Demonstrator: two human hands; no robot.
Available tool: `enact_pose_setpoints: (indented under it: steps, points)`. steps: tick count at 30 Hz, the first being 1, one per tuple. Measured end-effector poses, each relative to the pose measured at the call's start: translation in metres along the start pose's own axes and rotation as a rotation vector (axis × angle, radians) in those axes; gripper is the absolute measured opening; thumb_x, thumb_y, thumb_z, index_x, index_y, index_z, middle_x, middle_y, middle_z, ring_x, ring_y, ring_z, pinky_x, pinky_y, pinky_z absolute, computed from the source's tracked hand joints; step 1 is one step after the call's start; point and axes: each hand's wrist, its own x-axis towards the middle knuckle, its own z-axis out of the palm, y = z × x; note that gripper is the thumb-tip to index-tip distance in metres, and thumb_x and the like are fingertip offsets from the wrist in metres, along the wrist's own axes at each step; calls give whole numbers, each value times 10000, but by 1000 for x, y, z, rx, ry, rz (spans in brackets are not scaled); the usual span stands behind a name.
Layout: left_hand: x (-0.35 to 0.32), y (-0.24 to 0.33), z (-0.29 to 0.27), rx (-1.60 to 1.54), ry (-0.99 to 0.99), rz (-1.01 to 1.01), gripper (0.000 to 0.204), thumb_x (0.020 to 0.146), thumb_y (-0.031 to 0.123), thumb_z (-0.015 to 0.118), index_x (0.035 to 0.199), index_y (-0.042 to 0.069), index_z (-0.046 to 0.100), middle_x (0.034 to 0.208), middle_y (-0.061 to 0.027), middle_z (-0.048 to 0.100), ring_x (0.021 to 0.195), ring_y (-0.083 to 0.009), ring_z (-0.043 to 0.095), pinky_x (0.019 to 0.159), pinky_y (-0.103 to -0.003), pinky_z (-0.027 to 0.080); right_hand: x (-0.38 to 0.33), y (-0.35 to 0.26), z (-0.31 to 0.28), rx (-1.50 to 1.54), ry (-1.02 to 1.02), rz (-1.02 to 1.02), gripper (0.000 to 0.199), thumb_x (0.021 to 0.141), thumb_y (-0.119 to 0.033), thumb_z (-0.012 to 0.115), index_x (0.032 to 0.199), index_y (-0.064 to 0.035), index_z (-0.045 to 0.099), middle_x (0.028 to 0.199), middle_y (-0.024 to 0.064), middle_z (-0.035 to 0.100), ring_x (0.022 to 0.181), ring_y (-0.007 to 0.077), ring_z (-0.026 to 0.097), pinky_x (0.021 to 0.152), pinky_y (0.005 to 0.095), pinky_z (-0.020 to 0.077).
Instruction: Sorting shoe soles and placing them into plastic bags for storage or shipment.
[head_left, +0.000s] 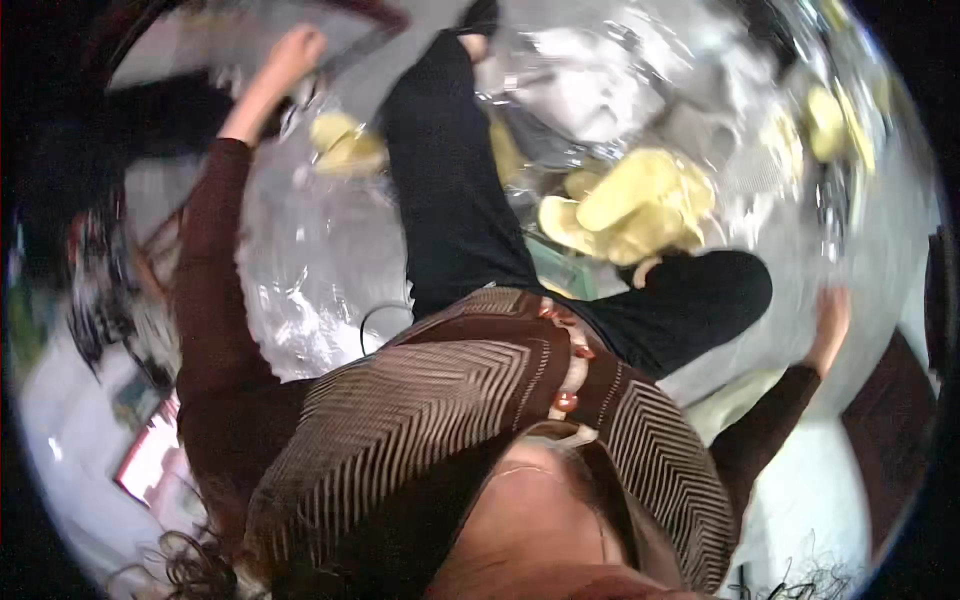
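Observation:
My left hand (298, 52) is stretched far out to the upper left, its fingers curled in; whether anything is inside them does not show. Below and to its right lie yellow sole-shaped pieces (347, 146), apart from the hand. My right hand (833, 300) reaches out low on the right, over grey floor, with its fingers smeared by motion. Between my spread legs, a pile of similar yellow sole-shaped pieces (640, 200) rests on clear plastic. Part of a green box-like thing (560, 268) shows beneath them, near my lap.
Crumpled clear plastic with whitish contents (590, 90) spreads beyond my legs. More yellow pieces (826, 125) lie at the far right. A shiny plastic sheet (310, 270) covers the floor at left. Beside my left arm are dark tangled items (95, 280) and a red-edged flat object (150, 450).

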Motion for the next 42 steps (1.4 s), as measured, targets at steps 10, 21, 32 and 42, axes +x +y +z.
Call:
enact_pose_setpoints:
  steps: [10, 21, 32, 42]
  points:
    - [-245, -64, 244, -1086, -144, -1172, 604, 745, 419, 570, 1156, -3, 440, 1045, -133, 539, 866, -234, 529, 747, -336, 431, -77, -172, 200, 453, 139, 111, 284, 784, -111, 553, 1043, -3, 505, 830, 87, 575, 703, 169, 558, 612, 264, 450]
    - [-160, -128, 303, -1172, 581, -935, 549, 817, 452, 464, 1140, 8, 483, 1109, -115, 529, 997, -221, 511, 808, -319, 416, -151, -215, 380, 513, -485, 316, 264, 819, -108, 516, 1067, -17, 513, 851, 65, 571, 682, 122, 530, 585, 232, 444]
    - [-130, -81, 261, -645, 496, -782, 263, 793, 234, 495, 891, 17, 606, 923, -138, 600, 929, -259, 544, 785, -344, 413, -180, -188, 413, 211, -725, 341, 258, 827, -117, 487, 1060, -9, 511, 873, 84, 587, 690, 142, 573, 595, 244, 471]
    - [-243, 3, 7, -1290, 694, -22, 160, 751, 78, 492, 774, -29, 609, 993, -118, 597, 931, -179, 544, 801, -278, 408, -118, -301, 353, 346, -492, -270, 357, 819, -158, 533, 1119, 21, 456, 963, 104, 553, 831, 172, 559, 675, 284, 466]
